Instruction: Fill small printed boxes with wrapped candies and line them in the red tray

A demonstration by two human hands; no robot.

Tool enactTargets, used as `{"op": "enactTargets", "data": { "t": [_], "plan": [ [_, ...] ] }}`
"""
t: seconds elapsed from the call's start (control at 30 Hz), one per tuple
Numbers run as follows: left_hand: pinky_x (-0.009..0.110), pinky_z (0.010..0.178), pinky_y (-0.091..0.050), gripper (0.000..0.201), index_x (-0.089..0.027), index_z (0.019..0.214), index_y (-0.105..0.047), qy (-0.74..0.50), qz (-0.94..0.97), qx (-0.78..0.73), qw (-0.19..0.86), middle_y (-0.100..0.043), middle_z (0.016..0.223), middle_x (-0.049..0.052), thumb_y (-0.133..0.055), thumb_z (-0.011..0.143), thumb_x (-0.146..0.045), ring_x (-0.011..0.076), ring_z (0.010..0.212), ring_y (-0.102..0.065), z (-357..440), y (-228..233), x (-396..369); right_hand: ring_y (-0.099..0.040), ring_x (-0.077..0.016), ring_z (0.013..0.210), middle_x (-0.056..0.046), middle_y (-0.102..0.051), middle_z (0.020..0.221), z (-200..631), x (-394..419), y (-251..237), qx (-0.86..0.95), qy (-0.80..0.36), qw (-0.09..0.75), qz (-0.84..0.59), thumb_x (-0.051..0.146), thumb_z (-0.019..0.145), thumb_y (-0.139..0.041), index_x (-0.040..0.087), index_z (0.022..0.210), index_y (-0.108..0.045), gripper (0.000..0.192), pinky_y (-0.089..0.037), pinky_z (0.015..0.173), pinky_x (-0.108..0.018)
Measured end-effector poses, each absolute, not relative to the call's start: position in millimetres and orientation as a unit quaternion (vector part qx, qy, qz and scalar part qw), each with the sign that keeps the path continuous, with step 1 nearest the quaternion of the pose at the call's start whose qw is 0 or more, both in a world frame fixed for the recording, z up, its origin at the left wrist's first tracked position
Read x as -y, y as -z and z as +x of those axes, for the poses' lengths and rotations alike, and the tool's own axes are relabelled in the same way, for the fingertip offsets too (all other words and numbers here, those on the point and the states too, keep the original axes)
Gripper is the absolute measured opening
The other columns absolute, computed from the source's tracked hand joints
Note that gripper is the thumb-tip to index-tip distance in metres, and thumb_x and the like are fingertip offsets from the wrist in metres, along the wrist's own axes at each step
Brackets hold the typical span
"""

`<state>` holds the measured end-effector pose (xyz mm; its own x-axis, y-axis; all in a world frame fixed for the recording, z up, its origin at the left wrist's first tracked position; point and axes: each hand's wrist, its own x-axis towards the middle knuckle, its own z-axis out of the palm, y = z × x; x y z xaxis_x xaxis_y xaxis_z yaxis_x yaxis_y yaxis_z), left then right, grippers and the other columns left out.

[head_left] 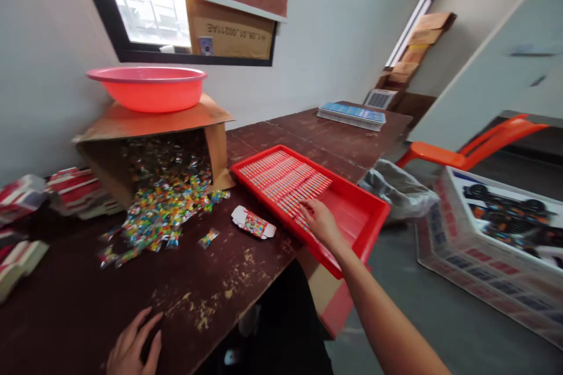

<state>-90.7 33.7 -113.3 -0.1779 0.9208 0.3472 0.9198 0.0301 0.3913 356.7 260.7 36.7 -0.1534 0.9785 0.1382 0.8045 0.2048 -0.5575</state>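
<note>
At bench's right edge: right hand (320, 220), fingers spread flat, touches packed rows (285, 179) filling half the red tray (367, 228). Left hand (132, 347), empty, fingers loosely apart, rests at near edge. Loose candies (162, 211) spill from carton (153, 146); one small box (254, 224) lies between.

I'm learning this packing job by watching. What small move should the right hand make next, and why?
Probably press the last small box into line: the right hand rests on the near end of the packed rows in the red tray, while the left hand lies flat on the table.
</note>
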Motion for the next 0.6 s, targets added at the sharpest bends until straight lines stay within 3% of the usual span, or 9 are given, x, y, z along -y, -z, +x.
{"op": "enactTargets", "data": {
  "t": [0.07,0.13,0.23,0.37,0.6],
  "plan": [
    [0.049,0.092,-0.048,0.033,-0.025,0.109,-0.065,-0.263,0.629,-0.732,0.015,-0.061,0.125,0.009,-0.046,0.085,-0.039,0.0294,0.112,-0.058,-80,101,-31,-0.055,-0.0212,0.112,-0.010,-0.060,0.125,312,-251,-28,0.778,-0.171,0.235,-0.557,0.031,0.097,-0.036,0.020,0.124,-0.058,0.037,-0.041,0.096,-0.033],
    [0.049,0.095,-0.046,0.032,-0.026,0.110,-0.064,-0.260,0.621,-0.739,0.033,-0.061,0.126,0.008,-0.045,0.087,-0.037,0.0287,0.116,-0.055,-71,90,-30,-0.050,-0.0228,0.119,-0.009,-0.054,0.133,271,-246,-14,0.816,-0.145,0.184,-0.528,0.034,0.091,-0.052,0.022,0.128,-0.055,0.039,-0.040,0.098,-0.033],
    [0.051,0.098,-0.044,0.030,-0.025,0.110,-0.064,-0.270,0.612,-0.742,0.048,-0.061,0.125,0.008,-0.046,0.088,-0.034,0.0281,0.118,-0.053,-67,84,-28,-0.050,-0.0314,0.116,-0.018,-0.054,0.130,236,-252,4,0.810,-0.105,0.117,-0.565,0.027,0.077,-0.069,0.012,0.125,-0.055,0.052,-0.041,0.093,-0.040],
    [0.052,0.099,-0.044,0.029,-0.025,0.109,-0.065,-0.296,0.611,-0.732,0.054,-0.062,0.122,0.008,-0.047,0.088,-0.033,0.0277,0.116,-0.055,-71,89,-27,-0.056,-0.0310,0.099,-0.020,-0.062,0.107,237,-266,13,0.784,-0.101,0.110,-0.602,0.021,0.074,-0.068,0.008,0.107,-0.063,0.035,-0.044,0.083,-0.038],
    [0.052,0.099,-0.046,0.029,-0.024,0.111,-0.064,-0.329,0.596,-0.730,0.055,-0.062,0.124,0.009,-0.047,0.088,-0.031,0.0274,0.115,-0.057,-61,87,-30,-0.055,-0.0242,0.109,-0.013,-0.059,0.122,252,-260,22,0.775,-0.092,0.138,-0.610,0.024,0.084,-0.057,0.013,0.127,-0.052,0.045,-0.041,0.093,-0.031]
  ]
}}
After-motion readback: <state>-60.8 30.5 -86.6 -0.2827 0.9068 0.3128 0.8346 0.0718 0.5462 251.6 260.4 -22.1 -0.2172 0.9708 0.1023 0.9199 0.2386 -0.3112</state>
